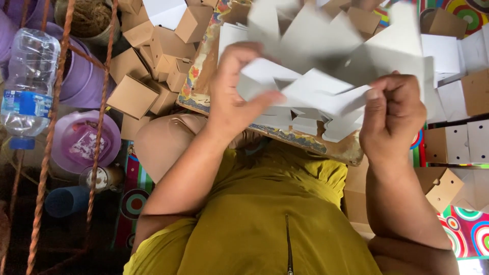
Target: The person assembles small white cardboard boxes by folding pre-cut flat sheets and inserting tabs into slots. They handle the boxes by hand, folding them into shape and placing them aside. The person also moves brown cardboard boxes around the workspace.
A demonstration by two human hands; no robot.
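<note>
Your left hand (232, 91) and right hand (389, 119) both grip one flat white card blank (326, 76), held up in mid-air over your lap, centre of view. Left fingers are curled round its left flap with the thumb pressed on the near face. Right fingers are closed in a tight fist on the right edge, thumb up. The blank looks part-folded at most: flaps stick out at angles, and no closed box shape yet. Motion blur on the far edges, so the exact creases are hard to tell.

Done, by the look of it: a heap of finished brown boxes (147, 66) lies far left, small cubes, matte kraft outside. More stand right, some showing white faces with small dots (466, 140). Left to do, as I judge it: this blank, plus further flat white pieces under it on the board (305, 140), a worn slab with a painted, chipped edge resting across your lap.

Other stuff: clear plastic water bottle (28, 76) with a blue label, far left. Lilac plastic tubs (86, 142) beside it, smooth. Rusty twisted rods (99, 127) run near to far. Mat (468, 234) with bright rings, right. Your shirt (260, 224) is mustard cloth.
</note>
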